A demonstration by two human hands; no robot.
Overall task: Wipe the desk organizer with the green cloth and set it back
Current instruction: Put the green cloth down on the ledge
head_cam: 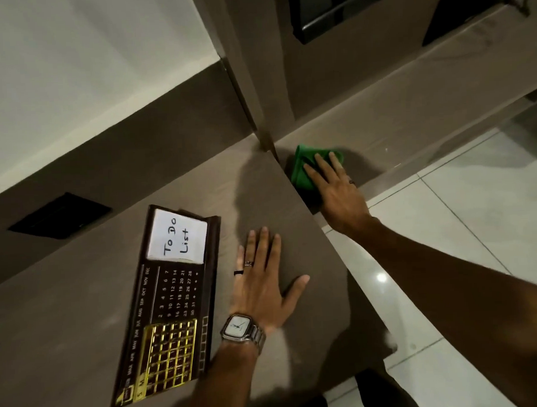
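Right hand (337, 195) lay flat on the one green cloth (305, 168), fingers spread, pressing rather than pinching: grip wide, nothing clamped, likely about to gather the cloth up. The cloth sat on a lower ledge (411, 131) just past the worktop's (83, 331) far right corner. Left hand (261, 289) was palm-down on the worktop, grip wide and empty, probably bracing the reach. One desk organizer (170, 304) lay flat just left of that hand, apart from it, with a calendar face and one "To Do List" note (178, 240) in its top slot. Wiping looked not yet started. One watch (238, 327) on the left wrist.
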